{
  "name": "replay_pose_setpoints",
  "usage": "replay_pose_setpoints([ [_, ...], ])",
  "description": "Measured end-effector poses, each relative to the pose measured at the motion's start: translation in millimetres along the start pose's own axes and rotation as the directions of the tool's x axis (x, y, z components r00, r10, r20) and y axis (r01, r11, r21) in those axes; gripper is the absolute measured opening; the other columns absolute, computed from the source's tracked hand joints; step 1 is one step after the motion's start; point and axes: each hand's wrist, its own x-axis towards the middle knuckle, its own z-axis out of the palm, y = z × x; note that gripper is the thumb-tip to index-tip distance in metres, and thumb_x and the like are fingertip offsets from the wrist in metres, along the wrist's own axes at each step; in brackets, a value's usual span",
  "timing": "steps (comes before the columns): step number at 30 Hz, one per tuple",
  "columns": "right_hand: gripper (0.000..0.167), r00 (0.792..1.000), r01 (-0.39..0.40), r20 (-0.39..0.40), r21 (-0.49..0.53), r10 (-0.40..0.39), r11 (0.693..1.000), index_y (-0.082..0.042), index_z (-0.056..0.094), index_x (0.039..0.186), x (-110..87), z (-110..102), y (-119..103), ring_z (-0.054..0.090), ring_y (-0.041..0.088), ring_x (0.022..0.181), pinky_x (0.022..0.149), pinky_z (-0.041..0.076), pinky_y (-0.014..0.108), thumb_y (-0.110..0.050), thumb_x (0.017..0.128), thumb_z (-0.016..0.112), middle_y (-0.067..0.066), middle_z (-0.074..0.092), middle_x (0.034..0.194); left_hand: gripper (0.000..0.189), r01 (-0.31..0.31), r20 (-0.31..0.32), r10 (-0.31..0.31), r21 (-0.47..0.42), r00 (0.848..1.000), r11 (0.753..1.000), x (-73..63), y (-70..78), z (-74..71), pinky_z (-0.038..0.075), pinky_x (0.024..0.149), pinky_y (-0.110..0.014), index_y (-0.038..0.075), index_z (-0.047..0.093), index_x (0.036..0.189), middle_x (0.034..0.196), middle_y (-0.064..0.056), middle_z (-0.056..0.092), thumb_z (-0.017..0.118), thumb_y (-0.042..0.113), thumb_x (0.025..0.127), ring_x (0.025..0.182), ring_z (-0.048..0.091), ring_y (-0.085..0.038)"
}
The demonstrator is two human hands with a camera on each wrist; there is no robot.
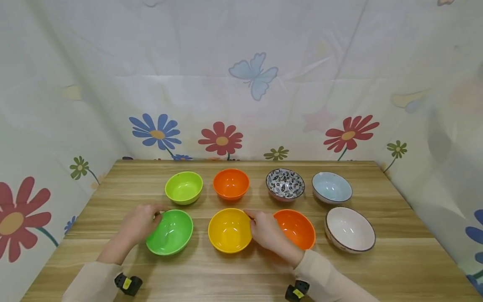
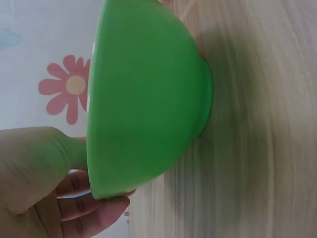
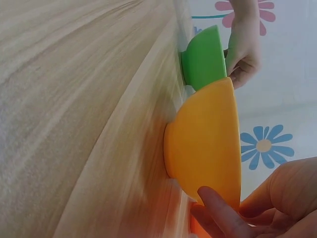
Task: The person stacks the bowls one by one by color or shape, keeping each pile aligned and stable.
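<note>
At the left of the front row, a green bowl (image 1: 171,235) stands upright on the table. My left hand (image 1: 137,226) pinches its rim on the left side, thumb inside and fingers under the outer wall, as the left wrist view of the green bowl (image 2: 143,99) shows. To its right is a yellow bowl (image 1: 228,233). My right hand (image 1: 267,230) holds the yellow bowl by the right part of its rim, fingers (image 3: 218,210) against the outer wall. Beneath the right wrist, an orange bowl (image 1: 298,226) is partly covered.
Behind stand a lime bowl (image 1: 185,187), another orange bowl (image 1: 231,184), a black-and-white patterned bowl (image 1: 285,183) and a pale blue bowl (image 1: 332,187). A white bowl (image 1: 350,228) with a brown rim ends the front row. A flowered cloth (image 1: 188,84) hangs behind the wooden table (image 1: 203,277).
</note>
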Motion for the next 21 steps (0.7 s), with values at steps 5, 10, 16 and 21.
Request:
replay_pose_setpoints([
  [5, 0.031, 1.0, -0.006, 0.008, 0.007, 0.006, 1.0, -0.002, 0.066, 0.11, -0.2, -0.4, -0.9, 0.063, 0.019, 0.076, 0.066, 0.056, 0.034, 0.005, 0.083, 0.054, 0.012, 0.069, 0.098, 0.029, 0.031, -0.001, -0.031, -0.002, 1.0, 1.0, 0.0, 3.0, -1.4, 0.036, 0.041, -0.021, 0.009, 0.069, 0.105, 0.076, -0.005, 0.064, 0.057, -0.003, 0.081, 0.05, 0.043, -0.009],
  [10, 0.031, 1.0, -0.008, 0.007, 0.007, 0.008, 1.0, -0.002, 0.066, 0.11, -0.5, -0.3, -1.3, 0.063, 0.019, 0.076, 0.066, 0.056, 0.033, 0.005, 0.083, 0.054, 0.012, 0.069, 0.098, 0.028, 0.042, -0.015, -0.042, 0.005, 0.999, 0.999, -1.3, 3.8, -1.3, 0.033, 0.039, -0.02, 0.007, 0.069, 0.103, 0.072, -0.003, 0.062, 0.057, -0.004, 0.08, 0.049, 0.041, -0.009],
  [16, 0.031, 1.0, -0.016, 0.005, 0.005, 0.016, 1.0, -0.002, 0.065, 0.111, 0.5, 1.5, 0.4, 0.064, 0.02, 0.078, 0.067, 0.057, 0.034, 0.005, 0.083, 0.054, 0.013, 0.068, 0.099, 0.028, 0.061, -0.027, -0.061, 0.002, 0.998, 0.998, -2.0, 4.2, -1.7, 0.031, 0.038, -0.021, 0.006, 0.069, 0.102, 0.068, -0.003, 0.059, 0.056, -0.004, 0.079, 0.047, 0.039, -0.01],
  [21, 0.031, 1.0, -0.02, 0.012, 0.009, 0.02, 1.0, -0.001, 0.065, 0.112, 1.5, 2.1, 1.0, 0.065, 0.021, 0.081, 0.069, 0.057, 0.035, 0.004, 0.084, 0.053, 0.013, 0.068, 0.102, 0.03, 0.071, -0.031, -0.071, -0.001, 0.997, 0.997, -0.3, 3.9, -2.0, 0.031, 0.037, -0.019, 0.006, 0.069, 0.103, 0.064, -0.003, 0.056, 0.054, -0.005, 0.08, 0.045, 0.039, -0.009],
])
